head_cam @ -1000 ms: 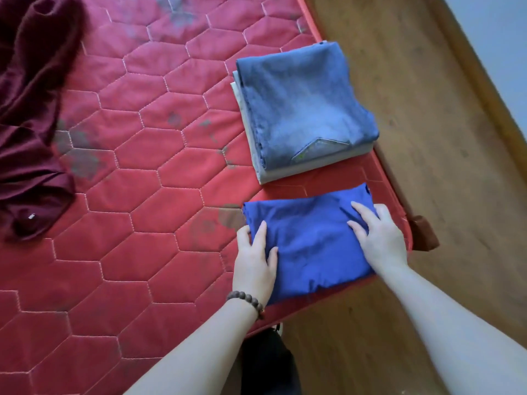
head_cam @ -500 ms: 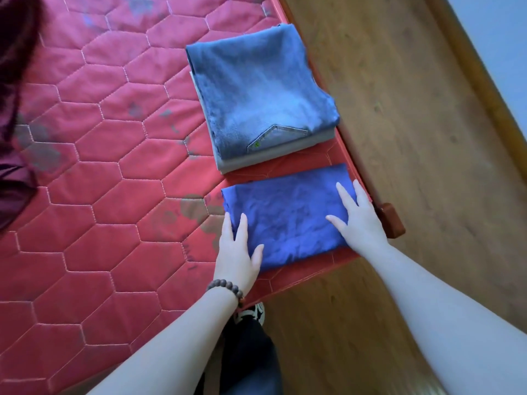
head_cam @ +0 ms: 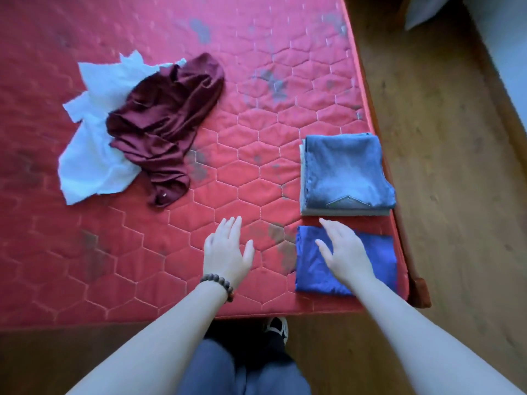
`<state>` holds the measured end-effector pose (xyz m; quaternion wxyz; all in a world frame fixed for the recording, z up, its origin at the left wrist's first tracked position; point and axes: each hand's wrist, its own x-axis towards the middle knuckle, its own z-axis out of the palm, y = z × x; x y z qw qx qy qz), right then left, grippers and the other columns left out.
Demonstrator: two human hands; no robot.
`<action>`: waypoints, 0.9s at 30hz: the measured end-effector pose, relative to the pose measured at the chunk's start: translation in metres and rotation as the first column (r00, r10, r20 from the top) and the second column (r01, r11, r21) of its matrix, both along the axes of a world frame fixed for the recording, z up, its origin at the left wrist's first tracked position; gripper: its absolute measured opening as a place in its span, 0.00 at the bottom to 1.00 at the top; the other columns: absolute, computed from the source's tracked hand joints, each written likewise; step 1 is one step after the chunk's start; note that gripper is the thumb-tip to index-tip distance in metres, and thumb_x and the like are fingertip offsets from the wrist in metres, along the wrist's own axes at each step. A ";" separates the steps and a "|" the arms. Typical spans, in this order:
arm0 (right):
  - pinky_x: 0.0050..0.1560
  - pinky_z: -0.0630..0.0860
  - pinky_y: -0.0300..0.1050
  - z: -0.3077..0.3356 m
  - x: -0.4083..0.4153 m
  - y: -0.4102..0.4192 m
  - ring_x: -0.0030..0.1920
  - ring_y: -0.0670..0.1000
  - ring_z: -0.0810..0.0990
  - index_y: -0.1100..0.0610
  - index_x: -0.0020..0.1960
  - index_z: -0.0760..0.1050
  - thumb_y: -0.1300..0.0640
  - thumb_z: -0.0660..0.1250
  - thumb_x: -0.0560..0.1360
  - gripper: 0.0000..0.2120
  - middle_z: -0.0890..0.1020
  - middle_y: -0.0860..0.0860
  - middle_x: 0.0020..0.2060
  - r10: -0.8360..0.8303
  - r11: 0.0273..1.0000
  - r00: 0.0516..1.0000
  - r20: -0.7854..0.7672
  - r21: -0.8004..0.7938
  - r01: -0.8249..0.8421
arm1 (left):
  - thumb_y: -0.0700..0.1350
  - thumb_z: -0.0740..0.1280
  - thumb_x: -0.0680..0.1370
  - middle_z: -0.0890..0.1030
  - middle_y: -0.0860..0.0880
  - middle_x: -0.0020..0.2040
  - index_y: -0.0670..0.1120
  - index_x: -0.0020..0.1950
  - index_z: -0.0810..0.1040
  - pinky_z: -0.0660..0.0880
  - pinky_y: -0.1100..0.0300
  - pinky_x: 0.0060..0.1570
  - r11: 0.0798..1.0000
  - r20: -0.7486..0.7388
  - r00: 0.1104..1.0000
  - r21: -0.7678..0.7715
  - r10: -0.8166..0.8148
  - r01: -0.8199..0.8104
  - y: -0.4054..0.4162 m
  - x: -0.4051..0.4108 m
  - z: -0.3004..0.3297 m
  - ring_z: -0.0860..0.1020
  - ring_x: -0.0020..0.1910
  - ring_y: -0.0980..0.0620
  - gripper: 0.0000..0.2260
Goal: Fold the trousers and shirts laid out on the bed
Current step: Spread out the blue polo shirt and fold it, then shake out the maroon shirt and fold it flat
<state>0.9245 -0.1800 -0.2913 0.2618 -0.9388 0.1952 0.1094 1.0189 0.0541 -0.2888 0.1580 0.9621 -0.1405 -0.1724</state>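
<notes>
Both hands are seen flat and relaxed, fingers straight, nothing grasped. The left hand [head_cam: 228, 252], a bead bracelet [head_cam: 218, 283] worn at its wrist, is held over bare red mattress [head_cam: 256, 124] near the front edge, just left of the folded blue shirt [head_cam: 379, 252]. The right hand [head_cam: 346, 252] is spread over that shirt; whether it is touched cannot be told. The shirt is set at the front right corner of the bed. Just behind it, along the right edge, folded blue jeans [head_cam: 345, 169] are stacked on a folded grey garment [head_cam: 342, 212]. Well apart, toward the left, a crumpled maroon shirt [head_cam: 162, 126] is heaped partly over a white shirt [head_cam: 91, 163].
</notes>
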 end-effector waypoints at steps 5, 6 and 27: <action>0.67 0.66 0.52 0.038 0.070 0.079 0.67 0.55 0.71 0.57 0.71 0.69 0.52 0.64 0.79 0.23 0.74 0.55 0.66 0.142 0.989 0.987 0.075 0.020 -0.144 | 0.53 0.60 0.80 0.65 0.48 0.75 0.47 0.76 0.62 0.58 0.49 0.72 0.988 0.052 0.988 0.046 0.143 -0.145 0.075 0.038 0.041 0.58 0.76 0.51 0.26; 0.66 0.67 0.52 0.042 0.083 0.094 0.66 0.56 0.72 0.57 0.71 0.70 0.53 0.65 0.78 0.22 0.74 0.56 0.66 0.161 0.986 0.983 0.089 0.022 -0.164 | 0.53 0.60 0.80 0.65 0.48 0.75 0.47 0.76 0.62 0.58 0.50 0.72 0.985 0.062 0.985 0.049 0.163 -0.166 0.089 0.047 0.045 0.58 0.76 0.51 0.26; 0.66 0.67 0.52 -0.093 0.346 0.345 0.68 0.57 0.67 0.55 0.70 0.70 0.48 0.68 0.76 0.25 0.68 0.57 0.69 0.077 0.995 0.991 -0.112 -0.056 -0.084 | 0.57 0.57 0.79 0.60 0.51 0.76 0.50 0.76 0.59 0.56 0.51 0.72 0.987 -0.010 0.999 0.153 -0.035 0.036 0.328 0.321 -0.090 0.54 0.76 0.52 0.28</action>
